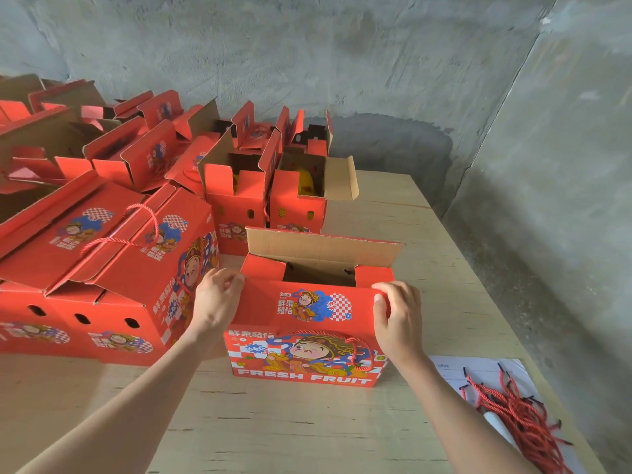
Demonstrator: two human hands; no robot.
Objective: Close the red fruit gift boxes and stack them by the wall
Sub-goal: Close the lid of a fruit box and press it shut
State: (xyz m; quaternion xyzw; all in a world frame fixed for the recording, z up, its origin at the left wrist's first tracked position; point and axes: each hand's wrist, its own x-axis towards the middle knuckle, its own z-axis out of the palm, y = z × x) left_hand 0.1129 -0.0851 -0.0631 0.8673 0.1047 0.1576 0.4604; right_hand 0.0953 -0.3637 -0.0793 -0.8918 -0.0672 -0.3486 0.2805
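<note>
A red fruit gift box [307, 354] printed "FRESH FRUIT" stands on the wooden table in front of me, its top partly open. Its near lid flap [311, 304] is folded up and over, and the far flap [321, 249] stands upright showing brown cardboard. My left hand [215, 299] pinches the left end of the near flap. My right hand [398, 314] grips the right end, thumb on top. A red rope handle hangs on the box's front.
Several red gift boxes [113, 268] crowd the table's left side and back, most with flaps open; two open ones [270, 196] stand just behind mine. A heap of red rope handles [519, 415] lies on white paper at the right. A grey concrete wall [342, 63] stands behind.
</note>
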